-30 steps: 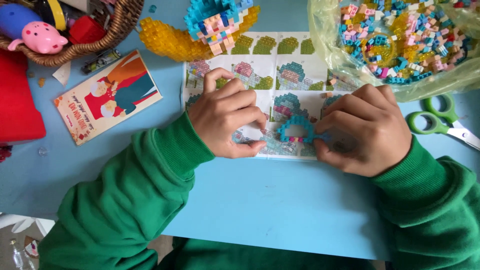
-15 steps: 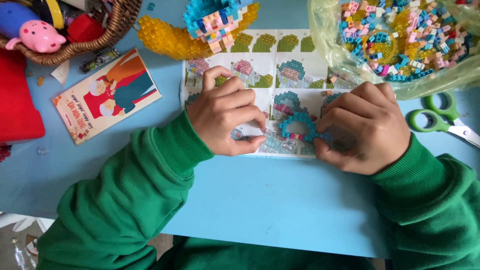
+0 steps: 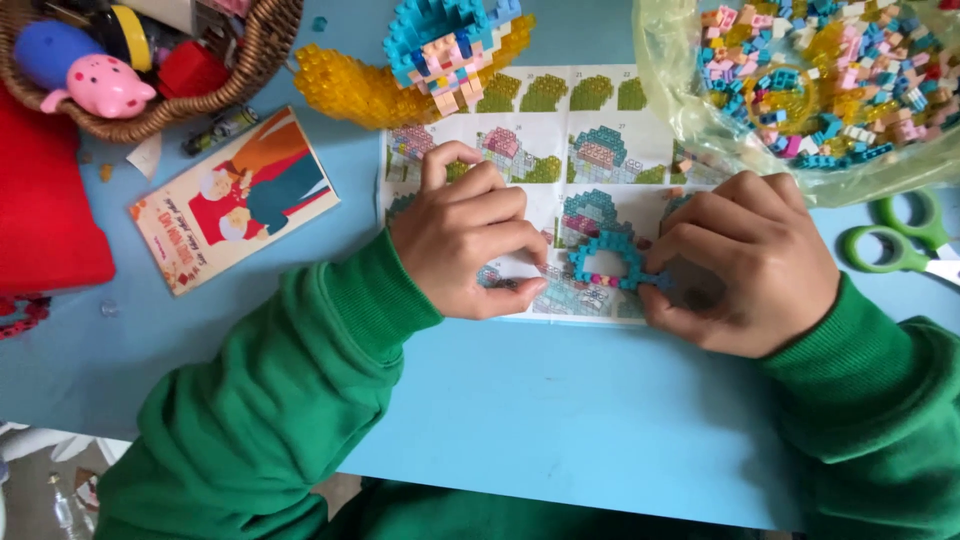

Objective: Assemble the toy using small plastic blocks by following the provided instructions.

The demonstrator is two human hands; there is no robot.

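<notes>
Blue bricks form the small arch (image 3: 607,262) we are building, lying on the instruction sheet (image 3: 560,130) between our hands. Our right hand (image 3: 745,262) pinches its right end; our left hand (image 3: 472,243) has its grip curled shut at the left end, though whether on a loose brick we cannot tell. We should brace the arch flat against the table (image 3: 560,420) and press straight down, checking against the printed diagram.

Both hands cover the near part of the instruction sheet (image 3: 560,130). The right hand (image 3: 745,265) hides one end of the small blue brick piece (image 3: 607,262). The scissors (image 3: 905,240), basket (image 3: 255,55) and brick bag (image 3: 800,150) run past the edges.
</notes>
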